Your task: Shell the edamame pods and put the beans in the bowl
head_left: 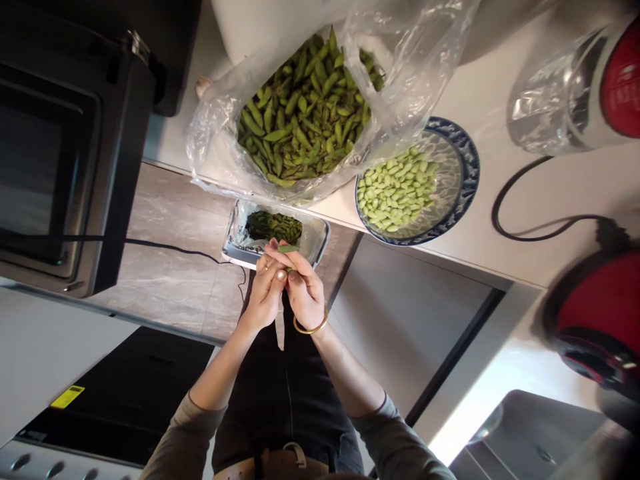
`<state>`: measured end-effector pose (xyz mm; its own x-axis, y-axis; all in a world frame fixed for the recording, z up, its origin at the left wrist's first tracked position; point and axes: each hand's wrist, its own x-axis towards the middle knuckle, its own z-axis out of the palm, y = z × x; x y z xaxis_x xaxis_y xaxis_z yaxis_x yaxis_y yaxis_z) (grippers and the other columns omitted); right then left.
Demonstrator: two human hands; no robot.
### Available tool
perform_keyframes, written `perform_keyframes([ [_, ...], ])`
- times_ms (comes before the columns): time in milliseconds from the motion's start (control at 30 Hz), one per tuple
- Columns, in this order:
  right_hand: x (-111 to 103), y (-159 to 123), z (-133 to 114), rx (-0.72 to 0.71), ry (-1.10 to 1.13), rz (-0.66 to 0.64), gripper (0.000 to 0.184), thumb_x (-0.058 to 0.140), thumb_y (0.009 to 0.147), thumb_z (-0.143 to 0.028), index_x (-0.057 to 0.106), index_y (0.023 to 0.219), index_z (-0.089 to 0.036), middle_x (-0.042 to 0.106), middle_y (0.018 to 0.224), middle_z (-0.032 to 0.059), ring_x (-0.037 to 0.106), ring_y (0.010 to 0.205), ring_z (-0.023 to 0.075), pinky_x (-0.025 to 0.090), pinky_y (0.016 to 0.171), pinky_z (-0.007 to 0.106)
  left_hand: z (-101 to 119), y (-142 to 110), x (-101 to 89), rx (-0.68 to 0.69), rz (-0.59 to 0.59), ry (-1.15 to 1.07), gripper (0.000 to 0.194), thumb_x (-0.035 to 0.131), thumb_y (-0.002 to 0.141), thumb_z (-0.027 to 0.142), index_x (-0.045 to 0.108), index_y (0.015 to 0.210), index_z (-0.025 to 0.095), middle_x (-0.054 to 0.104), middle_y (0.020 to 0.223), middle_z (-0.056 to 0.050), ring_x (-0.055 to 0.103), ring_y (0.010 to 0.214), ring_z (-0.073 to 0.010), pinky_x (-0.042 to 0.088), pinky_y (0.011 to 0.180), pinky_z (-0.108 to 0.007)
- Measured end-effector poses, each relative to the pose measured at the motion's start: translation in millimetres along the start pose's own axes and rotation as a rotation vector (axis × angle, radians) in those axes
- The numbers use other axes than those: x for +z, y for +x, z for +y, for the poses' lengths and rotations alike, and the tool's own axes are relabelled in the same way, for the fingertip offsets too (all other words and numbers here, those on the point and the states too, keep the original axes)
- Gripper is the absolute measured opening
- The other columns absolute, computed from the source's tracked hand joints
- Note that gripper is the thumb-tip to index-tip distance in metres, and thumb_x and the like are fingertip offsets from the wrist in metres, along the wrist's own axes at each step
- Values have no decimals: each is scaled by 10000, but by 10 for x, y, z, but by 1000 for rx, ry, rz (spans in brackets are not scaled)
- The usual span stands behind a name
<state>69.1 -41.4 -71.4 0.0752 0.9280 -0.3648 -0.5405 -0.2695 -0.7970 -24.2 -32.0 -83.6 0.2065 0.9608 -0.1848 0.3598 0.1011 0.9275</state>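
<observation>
My left hand (264, 293) and my right hand (307, 295) meet fingertip to fingertip in front of my body, both closed. A green soybean pod (288, 249) sticks out at the fingers of my right hand. Between my thumbs shows a bit of green, mostly covered by the fingers; my left hand pinches there too. Beyond them, unshelled pods (305, 113) fill an open clear plastic bag (215, 143) on the counter. Shelled green beans (397, 190) lie in a blue-rimmed bowl (467, 157) to its right. Below my hands stands a lined bin (245, 255) holding dark green pods or shells.
A microwave (55, 160) stands at the left, with a black cord (175, 249) running from it. On the right counter (505, 263) are a clear container with a red part (545, 100), a dark cable and a red appliance (600, 313). A black cooktop (120, 393) sits lower left.
</observation>
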Motion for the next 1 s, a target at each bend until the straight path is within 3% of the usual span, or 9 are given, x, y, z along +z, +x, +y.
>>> perform_keyframes([
  [167, 0, 24, 11, 23, -29, 39, 273, 561, 860, -375, 636, 1111, -299, 703, 1155, 15, 490, 1300, 206, 297, 1154, 483, -7, 13, 18, -44, 13, -25, 453, 273, 971, 472, 649, 994, 221, 659, 1011, -73, 545, 1041, -218, 438, 935, -394],
  [367, -10, 46, 39, -6, -5, 10, 268, 552, 864, -282, 644, 1115, -301, 690, 1186, 4, 477, 1310, 194, 270, 1165, 472, -114, 11, 39, -140, 32, -132, 438, 296, 963, 480, 645, 959, 216, 637, 995, -73, 584, 976, -203, 491, 845, -354],
  [467, -11, 55, 43, 38, 5, 25, 258, 569, 845, -309, 660, 1086, -288, 695, 1171, 15, 488, 1299, 207, 280, 1160, 469, -140, 34, 5, -138, 11, -121, 435, 310, 960, 482, 626, 839, 210, 631, 897, -61, 586, 933, -195, 487, 834, -345],
  [600, 5, 73, 45, 96, 144, 35, 259, 598, 819, -362, 664, 1055, -279, 707, 1138, 22, 539, 1246, 223, 368, 1109, 465, -89, 92, -48, -20, -5, 15, 403, 342, 962, 430, 576, 713, 218, 615, 741, -37, 572, 897, -198, 453, 892, -379],
  [767, 31, 135, 77, 137, 190, 136, 192, 606, 818, -397, 655, 942, -260, 736, 1041, 30, 574, 1204, 231, 382, 1088, 481, -64, 123, -19, 93, -3, 260, 282, 368, 957, 321, 612, 856, 221, 672, 886, -53, 556, 905, -213, 437, 845, -397],
  [867, -29, 198, 125, 194, 230, 183, 181, 634, 791, -396, 629, 908, -257, 744, 1001, 32, 593, 1176, 240, 433, 1027, 500, -124, 128, 11, 102, -4, 401, 277, 365, 951, 293, 607, 845, 209, 665, 842, -59, 546, 839, -213, 419, 786, -383],
  [1000, -205, 275, 196, 298, 270, 151, 199, 664, 766, -380, 619, 909, -248, 741, 1024, 47, 642, 1096, 245, 505, 932, 485, -236, 159, -15, 78, 55, 503, 298, 344, 959, 288, 567, 785, 193, 623, 755, -54, 548, 759, -195, 385, 721, -345],
])
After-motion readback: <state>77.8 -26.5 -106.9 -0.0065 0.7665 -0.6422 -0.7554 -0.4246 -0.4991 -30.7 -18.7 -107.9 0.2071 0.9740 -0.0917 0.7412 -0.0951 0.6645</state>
